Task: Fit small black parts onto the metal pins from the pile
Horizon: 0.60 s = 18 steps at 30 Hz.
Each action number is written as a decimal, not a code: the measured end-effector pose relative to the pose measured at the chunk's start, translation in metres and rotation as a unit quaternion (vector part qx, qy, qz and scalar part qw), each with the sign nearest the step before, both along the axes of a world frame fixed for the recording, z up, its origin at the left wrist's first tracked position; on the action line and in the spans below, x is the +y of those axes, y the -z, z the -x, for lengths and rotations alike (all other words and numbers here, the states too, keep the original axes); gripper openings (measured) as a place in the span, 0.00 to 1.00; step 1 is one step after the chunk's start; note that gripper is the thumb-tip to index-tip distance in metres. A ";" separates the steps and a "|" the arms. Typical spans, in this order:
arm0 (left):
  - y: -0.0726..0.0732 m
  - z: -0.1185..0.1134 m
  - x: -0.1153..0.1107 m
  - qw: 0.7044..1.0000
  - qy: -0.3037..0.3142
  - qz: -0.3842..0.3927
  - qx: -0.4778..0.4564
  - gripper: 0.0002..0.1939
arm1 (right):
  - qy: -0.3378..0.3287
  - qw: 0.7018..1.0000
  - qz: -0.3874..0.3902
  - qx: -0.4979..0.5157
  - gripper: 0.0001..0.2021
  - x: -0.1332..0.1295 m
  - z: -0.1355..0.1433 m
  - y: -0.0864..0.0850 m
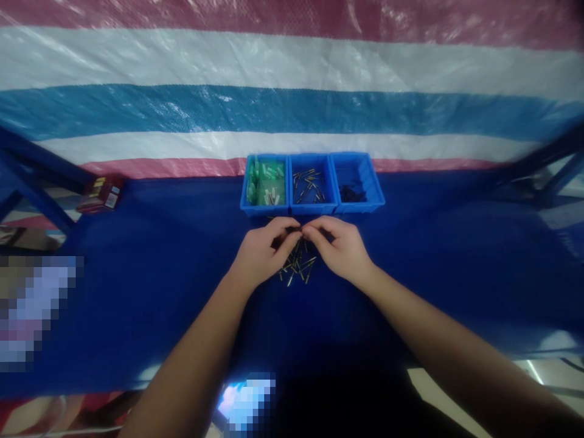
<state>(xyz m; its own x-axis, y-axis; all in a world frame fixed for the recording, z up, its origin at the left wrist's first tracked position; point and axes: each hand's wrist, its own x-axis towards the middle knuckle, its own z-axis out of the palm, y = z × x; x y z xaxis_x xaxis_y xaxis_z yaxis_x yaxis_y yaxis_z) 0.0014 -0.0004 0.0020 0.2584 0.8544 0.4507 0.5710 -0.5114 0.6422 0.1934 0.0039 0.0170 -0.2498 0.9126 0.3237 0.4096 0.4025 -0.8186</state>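
My left hand and my right hand meet fingertip to fingertip over the middle of the blue table. Both are closed in a pinch, thumbs against forefingers; whatever lies between the fingertips is too small and hidden to name. Just below them is a loose pile of thin metal pins, brass and silver coloured, partly covered by my hands. Behind my fingers stand three blue bins side by side. The left bin holds small whitish pieces and green plastic, the middle bin similar thin pins, the right bin small black pieces.
A dark red box sits at the table's far left by a blue frame post. A striped plastic sheet hangs behind the blue table. Pixelated bright areas show at the left edge and below my left forearm.
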 end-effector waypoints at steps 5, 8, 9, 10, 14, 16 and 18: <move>0.001 0.000 0.000 1.000 -0.004 -0.006 0.010 0.07 | -0.003 1.000 0.001 0.005 0.07 0.000 0.001 -0.001; 0.001 0.001 0.001 1.000 -0.006 -0.003 0.027 0.08 | 0.002 1.000 -0.003 0.015 0.06 0.000 0.001 -0.002; 0.000 0.002 0.001 0.999 -0.006 -0.006 0.034 0.09 | 0.003 1.000 -0.004 0.019 0.06 0.000 0.001 -0.001; 0.000 0.002 0.001 0.999 -0.006 -0.011 0.042 0.09 | 0.003 1.000 -0.005 0.023 0.06 0.000 0.002 -0.001; -0.003 0.005 0.003 0.997 0.005 -0.023 0.071 0.13 | 0.002 1.000 -0.007 0.021 0.05 -0.001 0.002 -0.001; -0.004 0.005 0.002 0.998 0.007 -0.019 0.061 0.12 | -0.001 1.000 -0.006 0.014 0.05 -0.001 0.001 -0.001; -0.003 0.004 0.001 0.999 0.005 -0.011 0.036 0.09 | -0.003 1.000 -0.003 0.012 0.06 -0.001 0.001 -0.001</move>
<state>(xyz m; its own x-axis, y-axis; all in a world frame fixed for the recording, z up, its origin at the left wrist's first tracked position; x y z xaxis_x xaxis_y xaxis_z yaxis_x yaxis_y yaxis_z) -0.0024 0.0006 0.0052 0.2996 0.8418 0.4490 0.6093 -0.5310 0.5889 0.1928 0.0034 0.0178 -0.2467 0.9090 0.3359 0.3883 0.4103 -0.8252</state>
